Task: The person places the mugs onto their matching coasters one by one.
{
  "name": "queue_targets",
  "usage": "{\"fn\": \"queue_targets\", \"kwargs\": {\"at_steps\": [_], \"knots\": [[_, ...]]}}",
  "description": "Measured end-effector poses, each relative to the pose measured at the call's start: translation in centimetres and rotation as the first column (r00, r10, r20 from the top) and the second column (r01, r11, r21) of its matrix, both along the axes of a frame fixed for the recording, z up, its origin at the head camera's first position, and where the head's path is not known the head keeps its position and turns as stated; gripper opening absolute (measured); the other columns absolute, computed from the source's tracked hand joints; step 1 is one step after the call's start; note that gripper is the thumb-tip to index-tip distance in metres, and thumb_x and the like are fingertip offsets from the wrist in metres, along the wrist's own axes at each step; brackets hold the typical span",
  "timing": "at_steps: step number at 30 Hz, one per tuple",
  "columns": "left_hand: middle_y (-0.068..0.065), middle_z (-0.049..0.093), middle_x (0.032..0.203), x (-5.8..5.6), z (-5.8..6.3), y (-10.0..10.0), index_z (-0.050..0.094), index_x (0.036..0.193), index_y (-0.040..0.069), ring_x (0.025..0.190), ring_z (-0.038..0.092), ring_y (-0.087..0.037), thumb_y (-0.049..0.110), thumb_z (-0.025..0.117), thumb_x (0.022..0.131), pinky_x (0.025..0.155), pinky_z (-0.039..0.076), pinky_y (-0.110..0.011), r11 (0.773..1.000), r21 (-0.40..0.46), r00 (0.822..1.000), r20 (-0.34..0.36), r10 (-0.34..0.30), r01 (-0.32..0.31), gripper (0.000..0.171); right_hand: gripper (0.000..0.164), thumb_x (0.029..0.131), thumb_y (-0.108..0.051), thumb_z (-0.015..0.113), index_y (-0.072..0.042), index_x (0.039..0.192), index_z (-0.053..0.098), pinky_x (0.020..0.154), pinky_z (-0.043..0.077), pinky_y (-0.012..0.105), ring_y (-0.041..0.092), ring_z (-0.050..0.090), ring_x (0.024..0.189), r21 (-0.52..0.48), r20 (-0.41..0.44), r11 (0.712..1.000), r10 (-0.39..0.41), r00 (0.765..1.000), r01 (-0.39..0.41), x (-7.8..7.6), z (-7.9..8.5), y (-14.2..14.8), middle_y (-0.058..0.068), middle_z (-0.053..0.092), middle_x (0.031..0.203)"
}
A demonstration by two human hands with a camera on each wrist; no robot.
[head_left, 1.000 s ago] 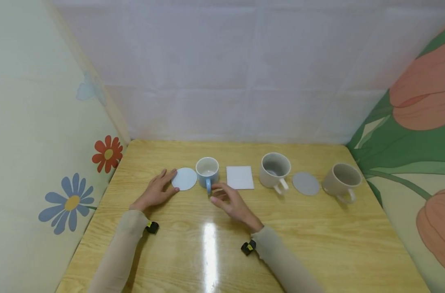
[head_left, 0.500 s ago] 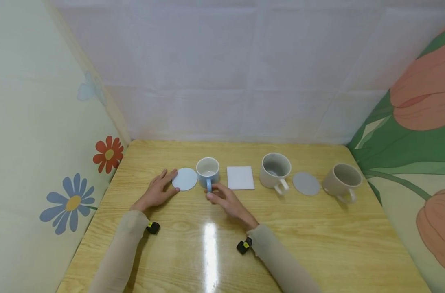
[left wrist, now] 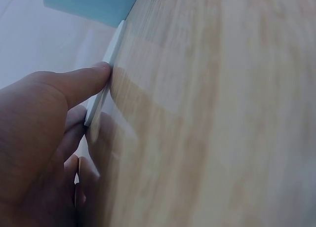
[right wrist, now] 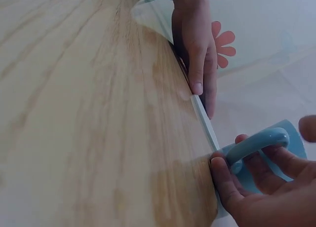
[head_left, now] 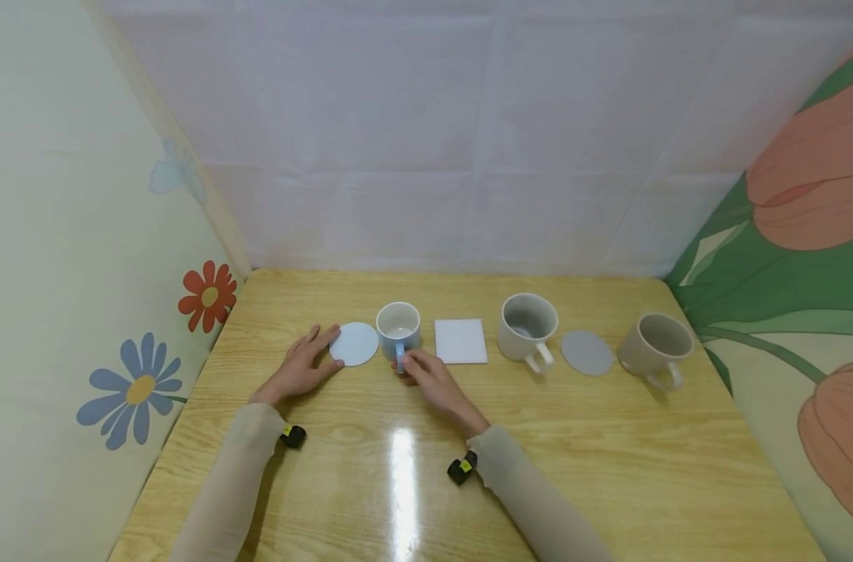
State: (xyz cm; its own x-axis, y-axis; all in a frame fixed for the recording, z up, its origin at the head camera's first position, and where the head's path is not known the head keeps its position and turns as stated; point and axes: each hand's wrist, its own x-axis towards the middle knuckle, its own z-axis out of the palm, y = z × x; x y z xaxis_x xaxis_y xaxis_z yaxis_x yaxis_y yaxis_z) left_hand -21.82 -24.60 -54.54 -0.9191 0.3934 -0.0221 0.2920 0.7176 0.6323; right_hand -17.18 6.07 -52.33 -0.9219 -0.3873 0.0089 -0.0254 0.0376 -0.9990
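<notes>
From the head camera I see the blue mug (head_left: 398, 329) standing on the counter (head_left: 328, 484), its handle (head_left: 400, 356) gripped by the right hand (head_left: 431, 381), fingers curled. Left of the mug, the left hand (head_left: 301, 371) lies with fingers spread, touching the edge of the round coaster (head_left: 356, 344). On the left wrist view I get its thumb against that coaster, the mug beyond. The right wrist view shows me fingers bent about the mug's handle.

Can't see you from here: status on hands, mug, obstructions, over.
Right hand gripping blue mug by its handle. Left hand touching edge of pale-blue round coaster. Mug upright, nothing seen between it and coaster.
</notes>
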Motion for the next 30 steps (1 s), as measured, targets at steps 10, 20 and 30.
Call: {"fn": "queue_targets", "kwargs": {"at_steps": [10, 20, 30], "knots": [[-0.006, 0.029, 0.163, -0.2, -0.3, 0.0, 0.032, 0.158, 0.014, 0.152, 0.009, -0.042, 0.038, 0.067, 0.096, 0.118, 0.006, -0.065, 1.0, 0.029, 0.999, -0.035, 0.0, 0.001, 0.075, 0.035, 0.107, -0.023, 0.048, 0.005, 0.108, 0.069, 0.093, 0.057, 0.042, 0.027, 0.067, 0.103, 0.09, -0.029, 0.993, -0.078, 0.997, 0.081, -0.6, -0.5, -0.6, 0.016, 0.072, 0.106], [-0.009, 0.032, 0.162, 0.0, -1.1, -0.5, 0.035, 0.157, 0.013, 0.151, 0.011, -0.045, 0.038, 0.068, 0.095, 0.118, 0.007, -0.065, 1.0, 0.029, 0.997, -0.076, 0.004, -0.002, 0.074, 0.033, 0.108, -0.017, 0.046, 0.006, 0.11, 0.069, 0.096, 0.052, 0.051, 0.035, 0.065, 0.105, 0.106, -0.014, 0.993, -0.049, 0.999, 0.05, -0.8, -0.6, -1.1, 0.022, 0.07, 0.108], [-0.008, 0.031, 0.162, 0.0, -0.7, -0.2, 0.034, 0.157, 0.012, 0.151, 0.011, -0.044, 0.037, 0.068, 0.096, 0.118, 0.007, -0.066, 1.0, 0.023, 0.998, -0.069, 0.003, -0.002, 0.074, 0.029, 0.105, -0.024, 0.053, -0.006, 0.096, 0.075, 0.085, 0.047, 0.026, 0.015, 0.059, 0.093, 0.161, -0.054, 0.98, -0.113, 0.992, 0.12, -0.8, -0.8, -1.1, 0.006, 0.073, 0.099]]}}
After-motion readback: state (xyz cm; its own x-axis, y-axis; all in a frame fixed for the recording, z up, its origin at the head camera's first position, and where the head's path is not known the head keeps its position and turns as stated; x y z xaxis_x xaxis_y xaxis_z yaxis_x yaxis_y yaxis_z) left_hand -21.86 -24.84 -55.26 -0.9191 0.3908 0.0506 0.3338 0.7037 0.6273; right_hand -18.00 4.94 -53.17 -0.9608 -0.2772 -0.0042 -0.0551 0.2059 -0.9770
